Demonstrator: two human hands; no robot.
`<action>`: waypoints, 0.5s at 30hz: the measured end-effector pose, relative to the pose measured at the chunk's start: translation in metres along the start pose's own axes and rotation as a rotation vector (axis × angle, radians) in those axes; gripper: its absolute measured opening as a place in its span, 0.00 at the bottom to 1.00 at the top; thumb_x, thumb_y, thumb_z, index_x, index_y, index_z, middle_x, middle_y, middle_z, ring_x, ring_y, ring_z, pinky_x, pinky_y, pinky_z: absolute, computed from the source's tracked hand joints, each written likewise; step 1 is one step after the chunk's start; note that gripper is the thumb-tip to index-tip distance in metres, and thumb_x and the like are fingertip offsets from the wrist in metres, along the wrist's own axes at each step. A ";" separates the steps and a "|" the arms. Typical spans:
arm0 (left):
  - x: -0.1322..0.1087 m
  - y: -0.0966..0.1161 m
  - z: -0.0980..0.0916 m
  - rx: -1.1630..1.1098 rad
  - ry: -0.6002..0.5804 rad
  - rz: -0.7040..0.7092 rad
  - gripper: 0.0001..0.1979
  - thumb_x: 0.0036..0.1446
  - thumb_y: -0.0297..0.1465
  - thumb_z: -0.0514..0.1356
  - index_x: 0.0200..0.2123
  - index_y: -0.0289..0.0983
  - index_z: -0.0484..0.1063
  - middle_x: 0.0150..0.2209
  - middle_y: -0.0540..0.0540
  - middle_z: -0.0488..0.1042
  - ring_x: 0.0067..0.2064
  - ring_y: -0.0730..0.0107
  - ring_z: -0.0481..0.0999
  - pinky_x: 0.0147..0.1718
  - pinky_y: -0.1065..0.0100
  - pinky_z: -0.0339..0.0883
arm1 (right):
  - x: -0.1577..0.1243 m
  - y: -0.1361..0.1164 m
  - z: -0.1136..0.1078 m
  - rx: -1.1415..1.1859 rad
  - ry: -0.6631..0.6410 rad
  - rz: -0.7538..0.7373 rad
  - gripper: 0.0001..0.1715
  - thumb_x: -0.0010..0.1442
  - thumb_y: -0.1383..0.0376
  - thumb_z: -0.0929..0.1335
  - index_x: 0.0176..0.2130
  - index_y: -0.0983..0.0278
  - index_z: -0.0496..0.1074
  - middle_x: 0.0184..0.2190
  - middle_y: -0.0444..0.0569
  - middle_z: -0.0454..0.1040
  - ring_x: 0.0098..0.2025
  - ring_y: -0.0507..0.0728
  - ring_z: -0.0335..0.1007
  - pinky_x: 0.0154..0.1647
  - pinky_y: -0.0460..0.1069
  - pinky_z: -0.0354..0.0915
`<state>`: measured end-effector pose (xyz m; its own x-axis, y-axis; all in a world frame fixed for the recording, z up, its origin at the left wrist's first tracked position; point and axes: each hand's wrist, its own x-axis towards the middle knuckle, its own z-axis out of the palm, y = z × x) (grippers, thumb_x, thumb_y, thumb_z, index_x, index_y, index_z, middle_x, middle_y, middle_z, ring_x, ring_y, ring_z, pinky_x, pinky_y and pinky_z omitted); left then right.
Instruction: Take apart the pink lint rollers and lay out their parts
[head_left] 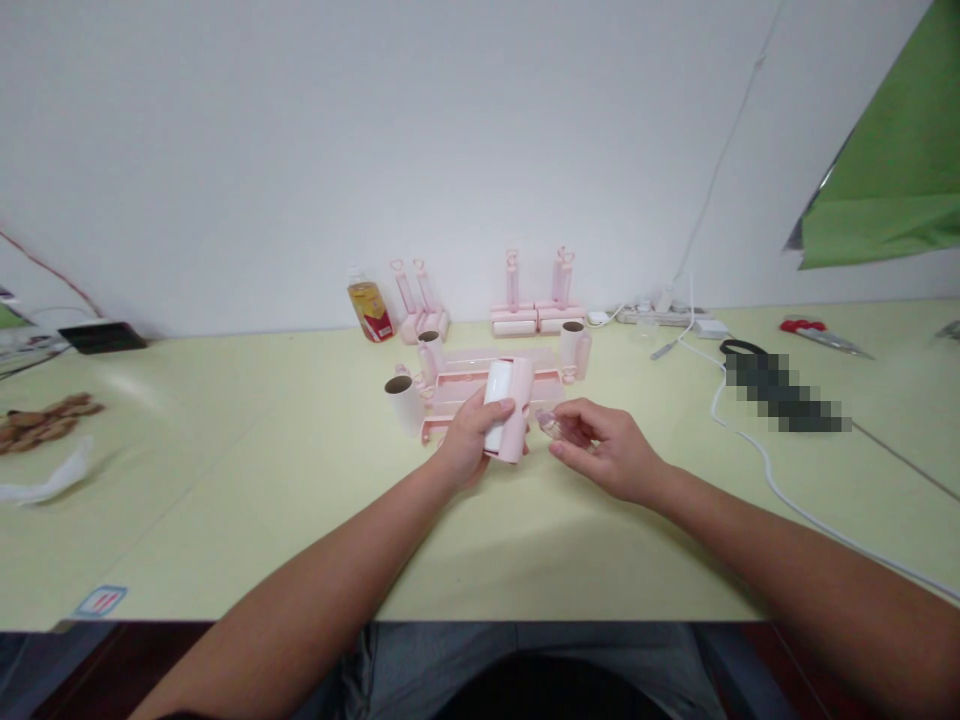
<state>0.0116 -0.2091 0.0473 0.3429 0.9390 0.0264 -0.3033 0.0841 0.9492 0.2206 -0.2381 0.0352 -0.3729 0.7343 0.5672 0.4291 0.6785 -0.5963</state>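
My left hand [466,440] is closed around a lint roller head [517,405], a pink cover with a white roll in it, held tilted above the table. To its right, my right hand [615,455] pinches a clear pinkish handle [553,425], its end just beside the pink cover. A small gap seems to lie between them, though contact is hard to judge. Behind the left hand lie open pink covers [459,382], partly hidden. White sticky paper rolls [407,410] stand upright around these parts.
Along the wall stand several lint rollers with upright handles [513,285] and a yellow-red bottle [371,308]. At right are a power strip [660,315], a white cable [761,455] and a red-handled tool [806,327]. A dark device [101,337] and brown pieces [52,422] lie left.
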 end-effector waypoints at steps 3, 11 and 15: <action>0.001 -0.003 -0.001 0.028 -0.028 0.020 0.22 0.48 0.40 0.66 0.42 0.35 0.64 0.30 0.48 0.72 0.24 0.70 0.72 0.22 0.66 0.72 | 0.001 -0.001 0.000 -0.078 -0.002 -0.056 0.17 0.61 0.58 0.69 0.49 0.61 0.70 0.35 0.47 0.73 0.31 0.53 0.66 0.34 0.49 0.62; 0.003 -0.005 -0.003 0.155 -0.005 0.038 0.23 0.50 0.40 0.65 0.45 0.36 0.65 0.30 0.50 0.70 0.27 0.72 0.69 0.25 0.70 0.66 | 0.003 0.001 -0.006 -0.159 0.016 -0.023 0.16 0.64 0.58 0.67 0.48 0.63 0.74 0.34 0.48 0.74 0.31 0.53 0.67 0.34 0.48 0.62; 0.006 -0.006 -0.005 0.349 0.066 0.129 0.23 0.49 0.40 0.66 0.44 0.34 0.67 0.33 0.49 0.70 0.32 0.72 0.68 0.30 0.72 0.61 | 0.003 0.001 -0.007 -0.235 0.015 0.011 0.16 0.61 0.59 0.69 0.47 0.64 0.75 0.34 0.48 0.75 0.32 0.54 0.69 0.34 0.48 0.62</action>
<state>0.0107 -0.2026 0.0404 0.2600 0.9549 0.1435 -0.0154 -0.1445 0.9894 0.2253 -0.2353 0.0407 -0.3553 0.7402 0.5709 0.6136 0.6454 -0.4549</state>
